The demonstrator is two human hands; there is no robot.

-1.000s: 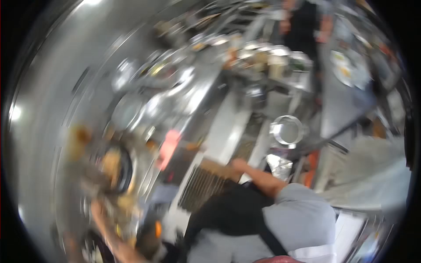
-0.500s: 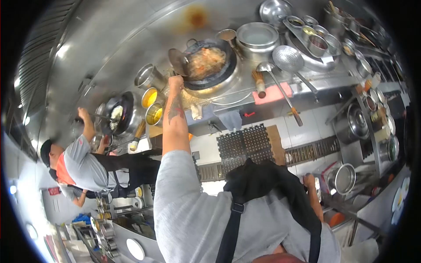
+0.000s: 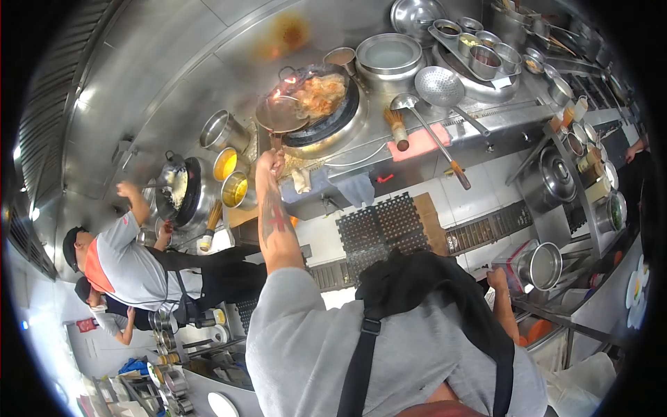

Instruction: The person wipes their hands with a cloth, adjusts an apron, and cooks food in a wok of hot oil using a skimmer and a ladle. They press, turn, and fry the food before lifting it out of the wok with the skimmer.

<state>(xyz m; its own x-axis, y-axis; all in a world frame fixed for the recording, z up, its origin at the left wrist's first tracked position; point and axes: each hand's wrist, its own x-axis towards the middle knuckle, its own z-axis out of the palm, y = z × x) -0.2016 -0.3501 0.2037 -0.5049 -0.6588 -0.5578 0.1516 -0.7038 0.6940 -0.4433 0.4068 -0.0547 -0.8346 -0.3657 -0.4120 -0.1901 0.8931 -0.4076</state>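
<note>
My left hand is closed round the handle of a dark wok on the stove. The wok is tilted, off to the left of the black burner ring. Orange-brown food shows at the wok's right side, blurred, and small flames glint near its far edge. My right hand hangs low at my side with its fingers curled. Whatever it may hold is hidden.
Beside the wok stand a steel pot and two yellow-filled containers. A ladle, a brush and a skimmer lie to the right. A co-worker handles another wok at left.
My left hand has drawn back a little, and the wok has tilted and shifted left, baring more of the ring. Flames have appeared. The whole view has shifted slightly.
</note>
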